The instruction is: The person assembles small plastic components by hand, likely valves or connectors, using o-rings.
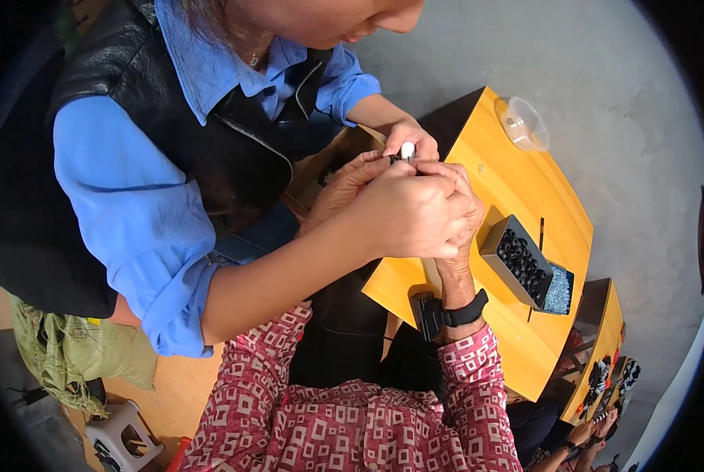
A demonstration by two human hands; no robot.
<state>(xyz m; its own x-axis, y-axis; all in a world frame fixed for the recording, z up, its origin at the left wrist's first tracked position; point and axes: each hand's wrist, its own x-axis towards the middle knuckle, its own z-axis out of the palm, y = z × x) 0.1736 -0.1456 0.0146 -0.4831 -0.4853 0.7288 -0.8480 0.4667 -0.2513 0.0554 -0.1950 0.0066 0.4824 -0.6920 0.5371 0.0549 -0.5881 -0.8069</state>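
A small black piece (393, 160) is at the fingertips of my left hand (336, 194), which is closed in a pinch. Beside it stands a small white-tipped object (408, 149); its kind is unclear. My right hand (475, 211) has its fingers bent toward the same spot. What it grips, if anything, is hidden behind a co-worker's fist (407, 211), which reaches across from the left and overlaps both my hands. The co-worker's other hand (416, 140) is at the white-tipped object from the far side.
The yellow table (517, 354) holds a dark box (497, 245) of black ring-like parts, a smaller box of pale blue bits (559, 289) and a clear plastic tub (525, 124). A co-worker sits close at left. A stool (123, 436) and green sack (76, 354) stand lower left.
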